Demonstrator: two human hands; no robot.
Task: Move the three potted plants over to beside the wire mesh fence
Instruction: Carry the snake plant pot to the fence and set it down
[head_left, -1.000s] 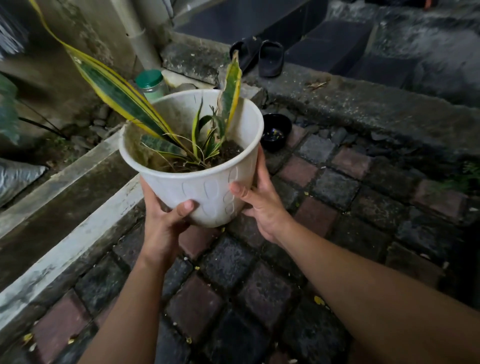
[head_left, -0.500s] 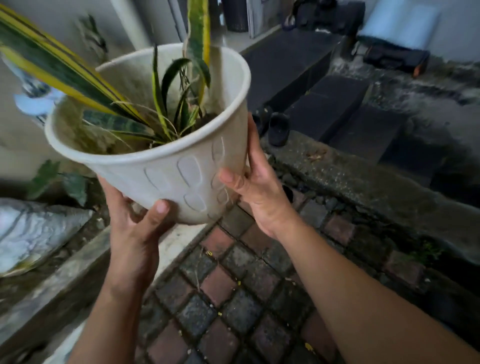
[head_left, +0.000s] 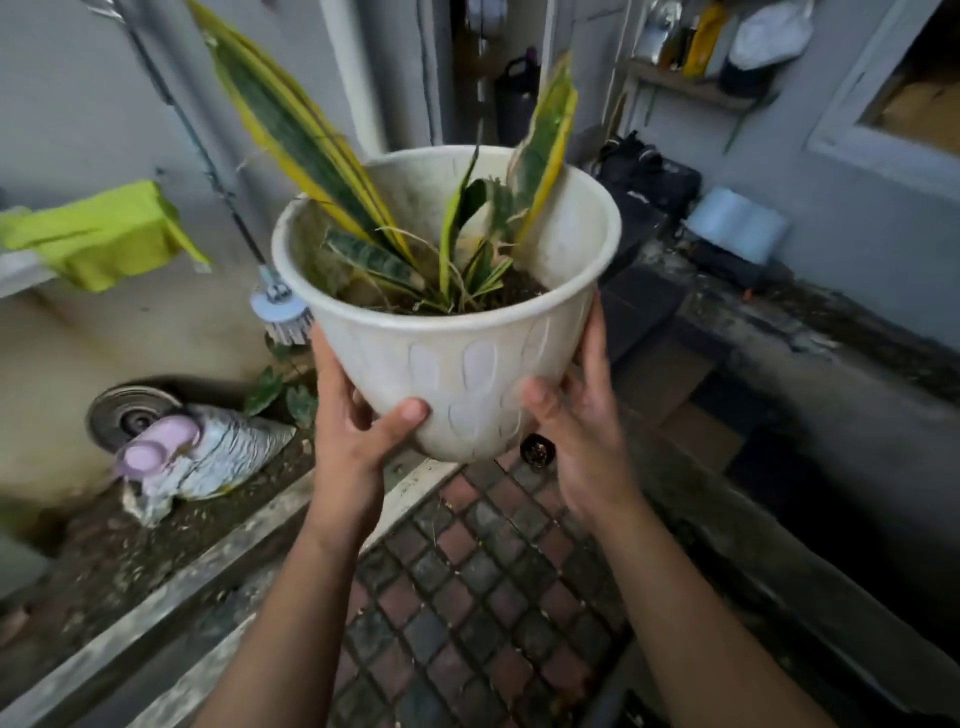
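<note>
A white plastic pot (head_left: 457, 369) with a green-and-yellow snake plant (head_left: 363, 171) is held up in the air at chest height, roughly upright. My left hand (head_left: 358, 441) cups its lower left side with the thumb across the front. My right hand (head_left: 582, 431) grips its lower right side, fingers running up the wall. No wire mesh fence and no other potted plant of the task is in view.
Below lies a brick-paved path (head_left: 467, 597) beside a concrete curb (head_left: 171, 587). A brush (head_left: 283, 312) on a long handle leans at the left wall, near a lime cloth (head_left: 104, 234). A dark step (head_left: 649, 291) and a raised ledge (head_left: 831, 374) lie to the right.
Both hands have lifted the pot from near the ground to chest height and levelled it. My view has swung up toward the wall and doorway.
</note>
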